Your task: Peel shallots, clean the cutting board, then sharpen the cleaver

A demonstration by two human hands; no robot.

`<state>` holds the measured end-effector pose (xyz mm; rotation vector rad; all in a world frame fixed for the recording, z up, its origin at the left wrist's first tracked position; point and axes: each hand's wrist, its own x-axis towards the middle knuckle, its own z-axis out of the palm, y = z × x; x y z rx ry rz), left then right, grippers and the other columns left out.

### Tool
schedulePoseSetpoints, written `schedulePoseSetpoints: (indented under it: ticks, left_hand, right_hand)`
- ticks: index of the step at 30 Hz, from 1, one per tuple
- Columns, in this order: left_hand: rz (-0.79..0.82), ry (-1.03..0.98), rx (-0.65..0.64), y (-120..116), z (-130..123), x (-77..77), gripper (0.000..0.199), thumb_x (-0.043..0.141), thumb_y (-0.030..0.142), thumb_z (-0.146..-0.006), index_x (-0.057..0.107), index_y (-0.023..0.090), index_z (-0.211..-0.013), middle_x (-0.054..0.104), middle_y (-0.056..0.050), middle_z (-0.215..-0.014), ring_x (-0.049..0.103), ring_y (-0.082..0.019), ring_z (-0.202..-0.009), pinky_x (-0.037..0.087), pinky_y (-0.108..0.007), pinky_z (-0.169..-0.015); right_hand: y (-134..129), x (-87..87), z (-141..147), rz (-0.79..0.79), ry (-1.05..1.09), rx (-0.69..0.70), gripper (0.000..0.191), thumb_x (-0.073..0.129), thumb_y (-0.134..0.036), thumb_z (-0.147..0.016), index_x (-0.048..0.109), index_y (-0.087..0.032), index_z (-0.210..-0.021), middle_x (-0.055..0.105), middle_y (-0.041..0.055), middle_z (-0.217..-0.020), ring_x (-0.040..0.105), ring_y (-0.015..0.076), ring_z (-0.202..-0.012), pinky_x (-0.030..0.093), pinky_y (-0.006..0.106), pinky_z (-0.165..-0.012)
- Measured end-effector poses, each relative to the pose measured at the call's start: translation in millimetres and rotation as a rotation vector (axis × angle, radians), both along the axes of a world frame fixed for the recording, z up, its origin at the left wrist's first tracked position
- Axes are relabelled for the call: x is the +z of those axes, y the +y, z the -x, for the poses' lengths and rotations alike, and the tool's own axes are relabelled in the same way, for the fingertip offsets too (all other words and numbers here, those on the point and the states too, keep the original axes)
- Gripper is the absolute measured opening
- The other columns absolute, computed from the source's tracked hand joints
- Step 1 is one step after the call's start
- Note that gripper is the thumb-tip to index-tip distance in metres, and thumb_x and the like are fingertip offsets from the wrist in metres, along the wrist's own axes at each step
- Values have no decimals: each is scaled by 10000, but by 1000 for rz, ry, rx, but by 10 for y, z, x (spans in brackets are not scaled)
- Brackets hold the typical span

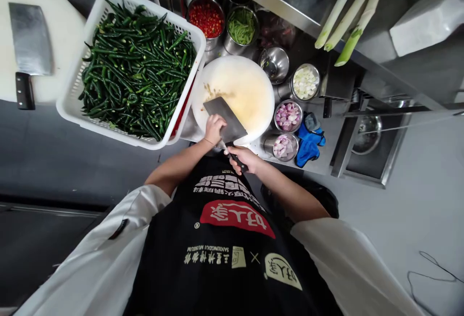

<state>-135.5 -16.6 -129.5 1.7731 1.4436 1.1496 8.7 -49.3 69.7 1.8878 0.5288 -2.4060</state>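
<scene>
My right hand [242, 158] is wrapped around the black handle of a cleaver [227, 119]. The wide steel blade lies tilted over the near part of a round white cutting board [253, 81]. Against the blade's left edge is my left hand [214, 129], its fingers curled together; whether anything is pinched in them is hidden. Small brown bits of chopped food [210, 93] stick to the board just beyond the blade, and its middle has a yellowish stain.
Left of the board stands a white basket of green chilies [137, 69]. Another cleaver [32, 40] lies on a second board. Around the right side are cups of shallots [288, 116], a cup of chopped white pieces [305, 82] and a blue cloth [310, 144]. Scallions [350, 11] overhang the shelf.
</scene>
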Motion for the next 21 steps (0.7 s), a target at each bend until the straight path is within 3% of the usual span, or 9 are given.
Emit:
schedulePoseSetpoints:
  ticks: [2,7,12,17,21]
  left_hand:
    - [6,-3,1,-32,14,24,184,645,149,-969,627,249,-815,710,-58,-954,637,-261,-939,483,-444,-865]
    - [17,-14,-16,-373,31,65,145,688,216,-990,646,243,-854,711,-59,-951,638,-248,-924,486,-431,-857]
    - [28,-9,-9,-141,252,-12,141,657,188,-977,637,254,-853,711,-57,-975,636,-261,-961,488,-453,-892]
    - [39,-27,-58,-176,152,62,182,649,204,-1003,629,248,-827,709,-55,-936,638,-248,-917,492,-436,-848]
    - [-1,6,-28,69,283,-11,177,648,158,-977,625,253,-830,711,-55,-962,637,-257,-949,490,-452,-875]
  right_hand:
    - [-19,17,-2,-1,4,7,345,677,-557,-992,555,-244,-1070,511,-99,-505,428,129,-331,407,230,-340]
    - [-241,64,-17,45,-76,78,358,721,-558,-949,567,-246,-1035,524,-89,-489,441,135,-318,354,220,-319]
    - [-150,-42,236,-17,-1,-5,296,653,-520,-1004,554,-249,-1068,510,-97,-493,439,132,-338,413,226,-347]
    - [-212,8,158,46,10,-11,397,687,-611,-977,529,-260,-1073,509,-107,-501,441,134,-327,436,236,-342]
    - [-25,-112,251,-3,62,-32,326,641,-555,-1027,519,-253,-1051,505,-100,-494,433,130,-332,421,223,-336]
